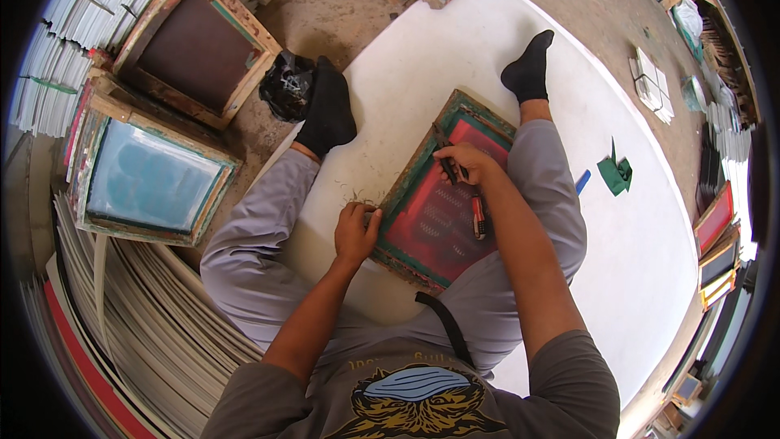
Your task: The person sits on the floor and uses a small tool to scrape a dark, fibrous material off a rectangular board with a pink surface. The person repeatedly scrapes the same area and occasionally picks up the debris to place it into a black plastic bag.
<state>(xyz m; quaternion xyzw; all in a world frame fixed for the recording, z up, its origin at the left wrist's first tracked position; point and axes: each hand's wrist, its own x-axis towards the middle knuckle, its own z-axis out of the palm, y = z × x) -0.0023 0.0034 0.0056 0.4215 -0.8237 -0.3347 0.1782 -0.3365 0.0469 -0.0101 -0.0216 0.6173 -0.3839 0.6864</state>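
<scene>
A wooden silk-screen frame (pixel 398 195) with green-stained edges and red mesh (pixel 455 219) lies tilted on the white board between my legs. My right hand (pixel 465 164) is closed around pliers (pixel 443 145) with dark handles, their jaws at the frame's left rail near its far end. My left hand (pixel 356 232) rests against the frame's left edge, thumb beside the rail and fingers lying on the board. Next to those fingertips are thin loose scraps (pixel 361 197). A red and black cutter knife (pixel 478 218) lies on the mesh, close to my right forearm.
The white board (pixel 642 260) bears a green piece (pixel 615 172) and a blue item (pixel 582 182) right of my leg. Other screen frames (pixel 154 183) lean at left, above stacked sheets (pixel 154 301). A black plastic bag (pixel 286 89) sits by my left foot; a tied bundle (pixel 650 85) lies far right.
</scene>
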